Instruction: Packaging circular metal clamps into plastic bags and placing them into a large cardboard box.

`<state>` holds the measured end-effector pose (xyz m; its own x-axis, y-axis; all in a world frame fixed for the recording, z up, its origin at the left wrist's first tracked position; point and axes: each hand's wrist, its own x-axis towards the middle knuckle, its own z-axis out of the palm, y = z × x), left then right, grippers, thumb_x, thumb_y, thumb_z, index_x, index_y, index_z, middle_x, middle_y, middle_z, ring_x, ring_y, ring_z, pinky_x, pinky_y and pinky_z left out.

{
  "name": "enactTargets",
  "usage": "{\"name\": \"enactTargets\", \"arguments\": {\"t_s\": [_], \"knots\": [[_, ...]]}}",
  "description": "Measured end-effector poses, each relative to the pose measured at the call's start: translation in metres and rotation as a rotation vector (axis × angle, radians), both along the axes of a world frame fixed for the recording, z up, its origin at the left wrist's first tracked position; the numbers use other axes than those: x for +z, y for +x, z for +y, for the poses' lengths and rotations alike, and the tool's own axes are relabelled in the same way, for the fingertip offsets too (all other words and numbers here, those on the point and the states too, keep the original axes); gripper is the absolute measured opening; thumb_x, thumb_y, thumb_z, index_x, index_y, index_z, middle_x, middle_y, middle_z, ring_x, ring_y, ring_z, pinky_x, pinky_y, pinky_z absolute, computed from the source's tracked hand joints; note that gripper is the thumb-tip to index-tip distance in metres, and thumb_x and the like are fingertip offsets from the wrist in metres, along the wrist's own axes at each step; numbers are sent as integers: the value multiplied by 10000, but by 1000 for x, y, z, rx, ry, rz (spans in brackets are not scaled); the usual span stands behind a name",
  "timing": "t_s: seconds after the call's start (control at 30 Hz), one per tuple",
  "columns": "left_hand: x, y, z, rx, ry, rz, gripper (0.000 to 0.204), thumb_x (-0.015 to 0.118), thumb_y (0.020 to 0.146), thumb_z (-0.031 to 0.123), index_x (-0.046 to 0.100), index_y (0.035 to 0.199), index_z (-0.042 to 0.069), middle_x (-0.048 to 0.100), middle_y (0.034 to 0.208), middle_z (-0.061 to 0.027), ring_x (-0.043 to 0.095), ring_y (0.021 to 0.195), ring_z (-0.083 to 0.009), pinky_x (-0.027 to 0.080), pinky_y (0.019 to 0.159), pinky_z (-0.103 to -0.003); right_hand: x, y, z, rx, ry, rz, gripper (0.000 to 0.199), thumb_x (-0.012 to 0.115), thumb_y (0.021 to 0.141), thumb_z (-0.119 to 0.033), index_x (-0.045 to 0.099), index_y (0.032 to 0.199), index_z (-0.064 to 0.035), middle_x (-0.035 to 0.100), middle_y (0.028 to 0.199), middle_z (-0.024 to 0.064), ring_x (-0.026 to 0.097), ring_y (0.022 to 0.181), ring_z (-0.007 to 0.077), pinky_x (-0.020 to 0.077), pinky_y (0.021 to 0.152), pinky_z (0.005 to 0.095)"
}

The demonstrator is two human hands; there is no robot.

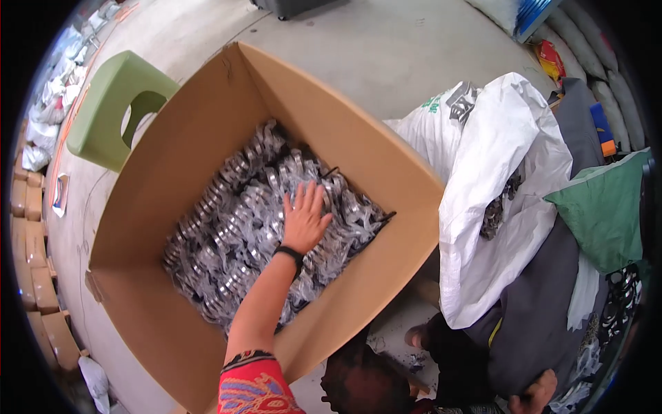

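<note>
So nearest to me a co-worker's dark-haired head (365,379) is showing low on the right, and a hand (536,393) farther right seems to be theirs too. The wearer's red sleeve (255,386) is hanging over the near rim of a big cardboard box (165,179), I'd guess because the contents are sitting so far below the edge.

Left hand (303,221), black wristband (290,257) and all, is resting palm down with fingers spread, not gripping anything as far as I can see. It's lying on the wrapped metal parts (241,228), which are filling the box floor in rough rows. Flat palm looks to me like steadying or levelling. The clear plastic is probably keeping them from scratching. Right hand isn't showing, so can't tell what it's doing.

Just right of the box a white sack (458,276) is gaping with dark pieces (493,217) inside, likely parked there for easy reach. A green stool (103,103) is standing by the far left wall, and way beyond a dark grey case (286,7) is sitting on the floor.
</note>
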<state>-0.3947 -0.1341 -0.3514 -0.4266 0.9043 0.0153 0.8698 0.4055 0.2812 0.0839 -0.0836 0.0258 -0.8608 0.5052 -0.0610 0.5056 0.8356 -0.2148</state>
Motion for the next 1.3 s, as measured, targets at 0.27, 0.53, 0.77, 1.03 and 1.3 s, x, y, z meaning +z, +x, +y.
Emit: {"name": "enactTargets", "arguments": {"t_s": [0.27, 0.53, 0.77, 1.03, 1.3], "knots": [[-44, 2, 38, -86, -70, 3, 669, 478, 913, 448, 300, 1446, 85, 226, 1533, -111, 189, 1413, -315, 152, 1086, -608, 1, 4, -4, -33, -32, 33, 292, 721, 734, -199, 466, 782, -64, 421, 675, 130, 442, 604, 339, 360, 550, 432], [-13, 50, 72, -471, 80, -112, 368, 502, 897, 435, 619, 882, 86, 612, 930, -89, 543, 984, -285, 322, 937, -558, -1, 4, 2, 0, -36, 31, 291, 712, 768, -220, 466, 765, -65, 433, 655, 124, 453, 584, 338, 390, 576, 432], [-40, 56, 91, -481, 36, -86, 510, 399, 913, 553, 638, 817, 113, 628, 739, -83, 593, 842, -260, 361, 871, -457, -1, 10, 4, -33, -71, 1, 267, 704, 775, -237, 486, 763, -83, 467, 694, 142, 468, 609, 356, 415, 609, 446], [-40, 47, 92, -488, -34, -135, 548, 373, 908, 589, 648, 883, 115, 657, 847, -83, 602, 914, -260, 373, 847, -476, -13, 15, 9, 127, -8, 173, 171, 696, 632, -86, 564, 727, -33, 519, 655, 171, 477, 535, 361, 381, 509, 433], [33, 76, 83, -386, 82, -249, 483, 454, 891, 506, 682, 984, 90, 663, 1024, -106, 565, 1065, -284, 357, 914, -541, -17, 23, -15, 54, 181, 90, 201, 702, 674, -169, 577, 762, -39, 568, 721, 151, 557, 651, 280, 432, 597, 403]]}}
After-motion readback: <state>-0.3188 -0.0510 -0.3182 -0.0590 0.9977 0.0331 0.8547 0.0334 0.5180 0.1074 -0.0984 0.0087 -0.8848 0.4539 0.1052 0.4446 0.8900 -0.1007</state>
